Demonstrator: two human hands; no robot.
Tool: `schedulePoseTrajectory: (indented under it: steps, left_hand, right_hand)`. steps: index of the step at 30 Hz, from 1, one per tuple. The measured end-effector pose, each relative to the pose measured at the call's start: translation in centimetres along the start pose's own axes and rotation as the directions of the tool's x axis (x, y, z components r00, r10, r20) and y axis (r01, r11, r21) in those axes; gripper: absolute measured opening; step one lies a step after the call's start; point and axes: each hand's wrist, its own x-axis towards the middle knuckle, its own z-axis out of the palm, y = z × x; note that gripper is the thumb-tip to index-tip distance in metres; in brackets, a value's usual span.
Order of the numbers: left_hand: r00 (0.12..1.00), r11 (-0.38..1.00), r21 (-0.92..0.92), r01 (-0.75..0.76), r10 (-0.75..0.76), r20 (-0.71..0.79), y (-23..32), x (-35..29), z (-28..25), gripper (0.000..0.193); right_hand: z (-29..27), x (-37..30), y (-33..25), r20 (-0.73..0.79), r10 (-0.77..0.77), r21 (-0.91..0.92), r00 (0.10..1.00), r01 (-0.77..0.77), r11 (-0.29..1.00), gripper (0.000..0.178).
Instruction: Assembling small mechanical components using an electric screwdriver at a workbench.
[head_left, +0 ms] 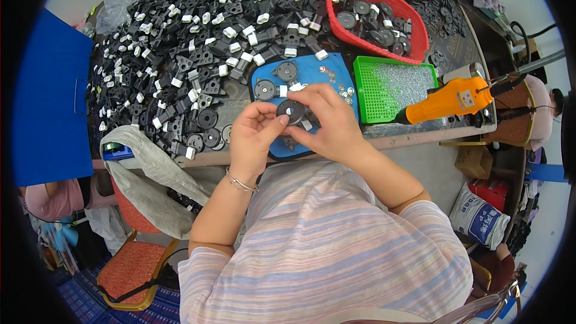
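Over the blue mat (341,63), my left hand (257,134) and my right hand (333,121) hold a black round plastic disc (295,119) between their fingertips. A small pale spot shows at the disc's middle. Both thumbs press its near edge. On the mat just beyond my fingers lie two more black round parts, one farther away (287,71) and one to the left (264,89). Small shiny metal pieces (347,93) are scattered on the mat beside my right hand. My fingers partly hide a black and white piece beneath the disc.
A heap of black parts with white ends (198,42) covers the table's left and far side. To the right stand a green basket (365,99) of small metal pieces and an orange power tool (450,103). Behind is a red basket (360,45) of black parts.
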Motion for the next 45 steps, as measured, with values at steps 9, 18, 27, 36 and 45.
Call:
schedulePoseTrajectory:
  steps: [9, 18, 27, 36, 45]
  left_hand:
    - [0.967, 0.940, 0.240, -0.242, 0.254, -0.019, 0.8, 0.2, -0.7, 0.024]
    - [0.960, 0.935, 0.248, -0.252, 0.273, -0.057, 1.1, -0.2, -2.3, 0.021]
    - [0.947, 0.925, 0.281, -0.254, 0.298, -0.123, 1.5, -0.6, -4.0, 0.019]
    - [0.953, 0.927, 0.275, -0.254, 0.289, -0.092, 1.3, -0.4, -3.5, 0.019]
    - [0.963, 0.932, 0.279, -0.233, 0.261, -0.069, 0.9, -0.4, -2.8, 0.020]
  right_hand:
    - [-3.9, 0.7, 3.6, -0.006, 0.171, -0.197, 0.985, -0.169, 0.966, 0.048]
    - [-2.7, -1.7, 2.8, 0.296, 0.290, -0.255, 0.910, -0.217, 0.942, 0.044]
    - [-2.5, -1.4, 2.6, 0.264, 0.293, -0.294, 0.919, -0.213, 0.932, 0.042]
    - [-2.6, -1.2, 2.7, 0.301, 0.303, -0.306, 0.904, -0.210, 0.929, 0.042]
    - [-2.8, -1.3, 2.9, 0.326, 0.305, -0.320, 0.895, -0.199, 0.926, 0.044]
